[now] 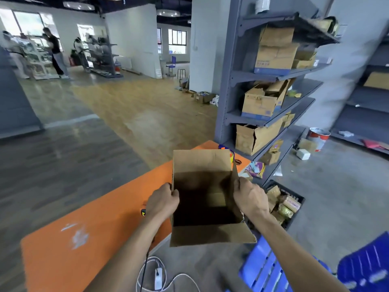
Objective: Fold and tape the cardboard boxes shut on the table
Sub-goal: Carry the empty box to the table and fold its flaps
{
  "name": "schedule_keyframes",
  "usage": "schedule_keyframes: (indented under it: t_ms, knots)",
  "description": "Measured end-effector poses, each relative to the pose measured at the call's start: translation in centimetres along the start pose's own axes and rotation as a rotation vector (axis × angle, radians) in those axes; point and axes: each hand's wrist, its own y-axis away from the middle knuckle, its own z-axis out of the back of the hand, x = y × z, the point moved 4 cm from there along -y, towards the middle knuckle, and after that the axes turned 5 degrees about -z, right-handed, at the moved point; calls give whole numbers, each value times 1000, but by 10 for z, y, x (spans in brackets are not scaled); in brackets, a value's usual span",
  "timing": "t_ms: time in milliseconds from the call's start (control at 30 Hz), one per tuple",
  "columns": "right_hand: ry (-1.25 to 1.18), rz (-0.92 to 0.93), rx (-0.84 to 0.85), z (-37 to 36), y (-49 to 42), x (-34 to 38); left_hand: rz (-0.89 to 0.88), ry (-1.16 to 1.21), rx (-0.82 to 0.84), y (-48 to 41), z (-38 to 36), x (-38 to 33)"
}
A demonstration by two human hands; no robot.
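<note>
Your left grip (163, 200) and right grip (249, 198) clamp opposite side walls of the open cardboard box (202, 161); judged light, stiff-walled, flaps floppy. Hold at the rims.

Daylight comes through the windows (27, 22) at the far left, which are blown out to near white. Round ceiling lamps (79, 5) add an even, cool brightness. The polished floor (63, 98) carries pale glare below those windows. The inside of the cardboard box (204, 197) sinks into deep shadow, while its far flap is lit. The wide lens bows and tilts the shelving unit (263, 85) toward the right edge. The blue crate (366, 268) in the lower right corner is smeared and soft, and the orange tabletop (94, 239) blurs along its near left edge.
</note>
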Motion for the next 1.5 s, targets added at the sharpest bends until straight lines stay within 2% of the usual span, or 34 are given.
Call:
schedule_keyframes:
  t_ms: [400, 633, 900, 1067, 1200, 1500]
  knots:
    - [-76, 100, 8, -63, -127, 28, 83, 62, -41, -117, -11, 21]
    - [-96, 117, 107, -115, -234, 18, 155, 24, -27, -212, -47, 13]
    - [-77, 135, 285, -148, -320, 20, 234, 83, -90, -288, -66, -2]
    - [-76, 199, 275, -158, -341, 32, 227, 145, -121, -314, -69, 1]
    - [-106, 214, 294, -161, -350, 39, 134, 157, -142, -323, -63, -3]
    - [-40, 280, 360, -168, -317, 58, 20, -173, -158, -316, -63, -11]
